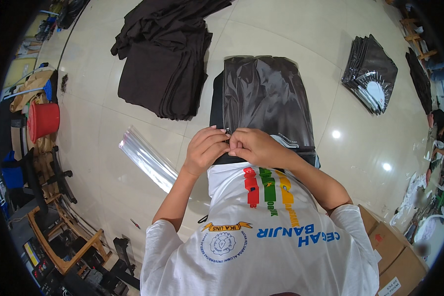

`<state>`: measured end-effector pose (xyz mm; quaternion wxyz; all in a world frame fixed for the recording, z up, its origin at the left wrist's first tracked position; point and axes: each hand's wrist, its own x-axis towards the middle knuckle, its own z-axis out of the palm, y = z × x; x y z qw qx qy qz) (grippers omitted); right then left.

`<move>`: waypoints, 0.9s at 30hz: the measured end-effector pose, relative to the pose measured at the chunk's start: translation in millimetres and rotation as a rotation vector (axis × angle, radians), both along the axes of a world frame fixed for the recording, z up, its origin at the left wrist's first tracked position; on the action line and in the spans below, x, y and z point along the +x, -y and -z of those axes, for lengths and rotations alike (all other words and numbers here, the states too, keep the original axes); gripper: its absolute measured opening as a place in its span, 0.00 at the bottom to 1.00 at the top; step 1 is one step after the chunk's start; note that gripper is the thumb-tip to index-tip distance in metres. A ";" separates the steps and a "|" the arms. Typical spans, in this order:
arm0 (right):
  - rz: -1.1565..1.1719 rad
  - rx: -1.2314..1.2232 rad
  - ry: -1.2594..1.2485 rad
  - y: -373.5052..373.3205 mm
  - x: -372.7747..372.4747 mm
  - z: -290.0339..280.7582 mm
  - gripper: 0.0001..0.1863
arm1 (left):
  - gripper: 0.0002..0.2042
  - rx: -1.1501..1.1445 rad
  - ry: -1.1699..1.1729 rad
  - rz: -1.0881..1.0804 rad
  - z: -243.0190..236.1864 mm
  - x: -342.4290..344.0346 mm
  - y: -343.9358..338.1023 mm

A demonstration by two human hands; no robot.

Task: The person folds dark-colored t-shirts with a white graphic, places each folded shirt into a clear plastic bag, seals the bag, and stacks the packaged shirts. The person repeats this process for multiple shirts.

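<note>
A folded dark brown cloth in a clear plastic bag point(266, 93) lies flat in front of me. The film is shiny and creased, with a white print near its lower right. At its near left corner, my left hand point(205, 149) is closed, fingertips pinching the film's edge. Right beside it, my right hand point(256, 147) is closed too, thumb and fingers pinched on the same edge; the film between them is mostly hidden. Under the bag, a black flat piece point(216, 103) sticks out at the left.
A heap of dark brown folded cloths point(163, 74) lies at the far left. Nearer are empty clear plastic bags point(148, 158). Packed bags point(371, 74) form a pile at the far right. A red bucket point(43, 120) stands left, and cardboard boxes point(394, 251) stand at near right.
</note>
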<state>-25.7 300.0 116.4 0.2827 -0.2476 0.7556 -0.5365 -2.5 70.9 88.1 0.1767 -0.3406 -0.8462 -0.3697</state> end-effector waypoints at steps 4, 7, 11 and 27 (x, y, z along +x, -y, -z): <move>-0.163 -0.039 0.088 -23.8 10.2 -23.4 0.04 | 0.10 0.093 0.071 -0.009 3.6 4.5 2.3; -0.024 -0.308 -0.216 -54.3 21.2 -27.0 0.07 | 0.11 0.077 0.075 -0.007 4.7 6.6 6.2; 0.150 -0.528 0.809 -175.9 68.6 -17.0 0.11 | 0.12 0.018 0.082 0.057 1.3 7.9 9.0; 0.493 0.466 -0.606 -194.4 98.2 30.2 0.16 | 0.12 -0.029 0.192 0.021 24.6 30.4 17.0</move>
